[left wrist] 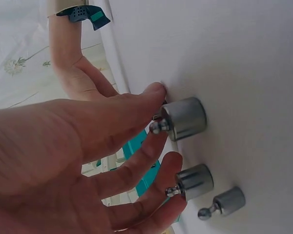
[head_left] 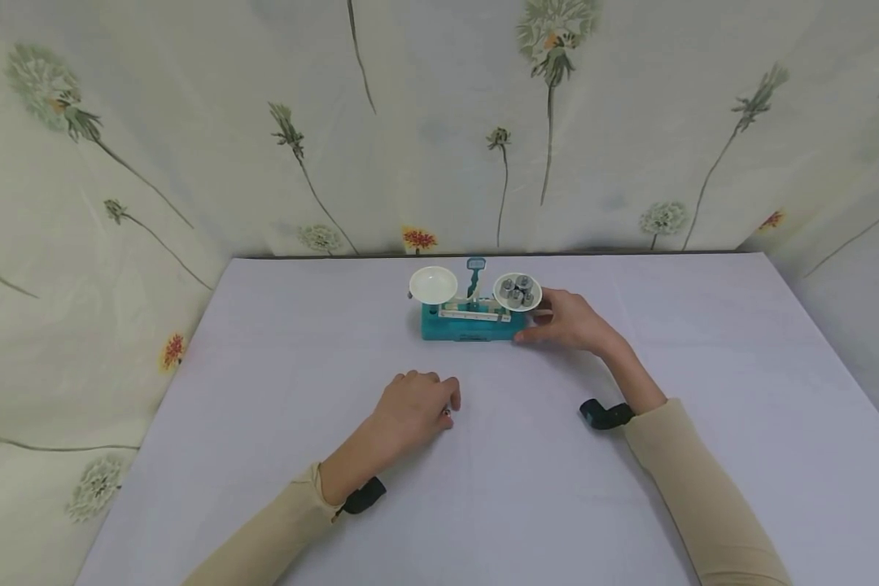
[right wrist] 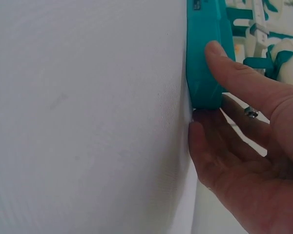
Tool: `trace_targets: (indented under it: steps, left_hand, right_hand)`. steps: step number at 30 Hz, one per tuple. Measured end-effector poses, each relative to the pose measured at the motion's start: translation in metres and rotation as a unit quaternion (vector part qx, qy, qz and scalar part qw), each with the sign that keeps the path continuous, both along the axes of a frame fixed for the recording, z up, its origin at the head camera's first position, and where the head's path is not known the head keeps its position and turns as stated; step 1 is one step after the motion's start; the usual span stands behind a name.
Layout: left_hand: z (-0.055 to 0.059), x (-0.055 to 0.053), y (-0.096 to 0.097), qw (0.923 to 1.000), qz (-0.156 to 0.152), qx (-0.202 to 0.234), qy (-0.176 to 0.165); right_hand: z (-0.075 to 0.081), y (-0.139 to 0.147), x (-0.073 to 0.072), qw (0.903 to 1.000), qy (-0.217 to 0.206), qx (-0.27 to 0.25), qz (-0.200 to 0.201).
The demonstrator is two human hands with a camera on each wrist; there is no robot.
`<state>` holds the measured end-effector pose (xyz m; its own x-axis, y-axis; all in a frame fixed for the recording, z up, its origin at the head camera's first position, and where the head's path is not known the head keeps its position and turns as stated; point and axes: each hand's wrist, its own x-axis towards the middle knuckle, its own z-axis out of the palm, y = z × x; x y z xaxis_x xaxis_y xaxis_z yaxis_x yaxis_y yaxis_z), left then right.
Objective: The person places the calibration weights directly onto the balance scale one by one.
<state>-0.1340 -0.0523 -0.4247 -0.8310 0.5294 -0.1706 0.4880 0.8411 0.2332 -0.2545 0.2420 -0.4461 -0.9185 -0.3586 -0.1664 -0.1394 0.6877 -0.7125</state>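
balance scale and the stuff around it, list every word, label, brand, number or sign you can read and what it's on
None can be read.
Teal base, front: faint marking, too small to read.
Dark label on the base, right wrist view: too blurred to read.
White beam: any markings too small to read.
Plate atop the upright: too small to read.
Metal weights, left wrist view: no readable text.

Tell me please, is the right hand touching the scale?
Touching: in the right wrist view, the right hand has its thumb against the side of the scale.
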Motion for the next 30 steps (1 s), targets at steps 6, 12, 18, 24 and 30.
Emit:
trace_targets:
  steps: [6,12,18,24,30]
  left_hand:
    - [-0.002,-0.001,0.0,0.9999,0.0,0.002,0.014]
    - [-0.003,-0.002,0.0,0.9995,0.023,0.016,0.014]
    - [0.0,-0.003,-0.001,0.9989,0.017,0.025,0.036]
    - [0.009,-0.004,-0.004,0.9981,0.02,0.031,0.049]
    - [0.017,-0.006,-0.007,0.9973,0.03,0.047,0.049]
  right_hand:
    - [0.0,0.0,-0.001,1.0,0.003,0.001,0.001]
    - [0.0,0.0,0.0,1.0,0.0,-0.003,0.003]
    - [0.0,0.0,0.0,1.0,0.004,-0.005,0.003]
    - [0.0,0.0,0.0,1.0,0.006,-0.005,0.005]
    - [0.0,0.0,0.001,1.0,0.007,-0.003,0.004]
